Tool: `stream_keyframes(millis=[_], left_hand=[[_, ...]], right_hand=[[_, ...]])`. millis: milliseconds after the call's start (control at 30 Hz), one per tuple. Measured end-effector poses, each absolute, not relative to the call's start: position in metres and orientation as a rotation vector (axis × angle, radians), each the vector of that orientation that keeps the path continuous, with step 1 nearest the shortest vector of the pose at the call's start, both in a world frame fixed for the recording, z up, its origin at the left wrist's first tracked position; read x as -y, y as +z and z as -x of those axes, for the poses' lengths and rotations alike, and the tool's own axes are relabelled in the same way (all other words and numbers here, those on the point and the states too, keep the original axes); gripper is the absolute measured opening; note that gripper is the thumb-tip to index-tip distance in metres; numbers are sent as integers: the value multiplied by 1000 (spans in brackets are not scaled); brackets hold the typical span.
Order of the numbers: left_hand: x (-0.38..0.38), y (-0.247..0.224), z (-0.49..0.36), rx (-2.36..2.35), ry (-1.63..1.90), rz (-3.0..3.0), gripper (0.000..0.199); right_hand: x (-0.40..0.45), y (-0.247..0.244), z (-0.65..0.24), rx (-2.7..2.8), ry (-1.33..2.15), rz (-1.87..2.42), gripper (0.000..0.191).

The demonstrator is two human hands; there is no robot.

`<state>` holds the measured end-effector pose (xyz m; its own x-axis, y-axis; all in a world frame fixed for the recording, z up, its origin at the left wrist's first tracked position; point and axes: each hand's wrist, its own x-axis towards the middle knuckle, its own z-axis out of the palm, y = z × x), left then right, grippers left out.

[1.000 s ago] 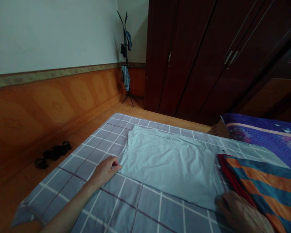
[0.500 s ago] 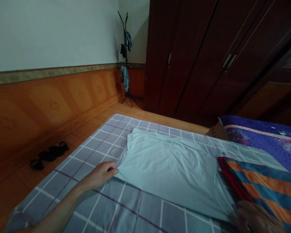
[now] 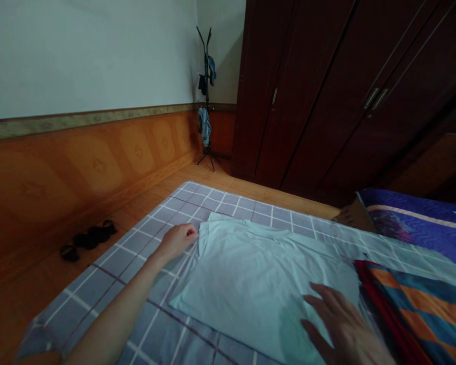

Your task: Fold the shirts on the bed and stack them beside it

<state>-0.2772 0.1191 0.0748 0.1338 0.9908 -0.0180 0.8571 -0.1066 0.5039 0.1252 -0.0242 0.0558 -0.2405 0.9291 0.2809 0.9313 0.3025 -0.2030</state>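
A pale mint T-shirt [image 3: 247, 274] lies spread on the checked bed sheet [image 3: 137, 284], its neckline on the far side and light creases across it. My left hand [image 3: 177, 239] is closed, fingers curled in at the shirt's far left edge by the sleeve. Whether cloth is pinched in them is hidden. Over the shirt's near right part, my right hand [image 3: 340, 319] is open with fingers spread, casting a shadow; whether it touches the cloth I cannot tell. Just right of the shirt is a folded orange and blue patterned cloth [image 3: 421, 299] with a dark red edge.
A purple quilted cover [image 3: 410, 218] is at the far right beside a cardboard box [image 3: 353, 215]. Dark wardrobe doors [image 3: 307, 101] stand behind the bed. A coat rack [image 3: 207, 96] with hung items is in the corner. Black sandals [image 3: 89, 238] lie on the floor at left.
My left hand has moved away from the shirt's near left corner, up to the far left edge. My right hand has left the near right corner and come inward over the shirt, opening.
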Motion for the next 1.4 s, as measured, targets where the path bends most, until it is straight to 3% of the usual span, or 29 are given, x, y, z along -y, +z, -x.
stream_keyframes(millis=[133, 267, 533, 700, 1000, 1400], left_hand=[[-161, 62, 255, -1885, 481, -2004, 24], [-173, 49, 246, -1889, 489, -1988, 22], [-179, 38, 254, -1814, 722, -1823, 6], [-181, 40, 244, -1583, 896, -1647, 14], [-180, 33, 237, -1335, 1075, -1270, 25], [-178, 29, 226, -1292, 1100, -1312, 37]], right_hand=[[5, 51, -16, 2512, 158, 1296, 43], [0, 31, 39, 2528, 405, 1247, 57], [-8, 19, 34, 2599, 578, 1209, 61], [-15, 14, 37, 2650, 606, 1175, 65], [-15, -19, 33, 2618, 359, 1062, 65], [-15, 0, 34, 2667, 502, 1118, 65]])
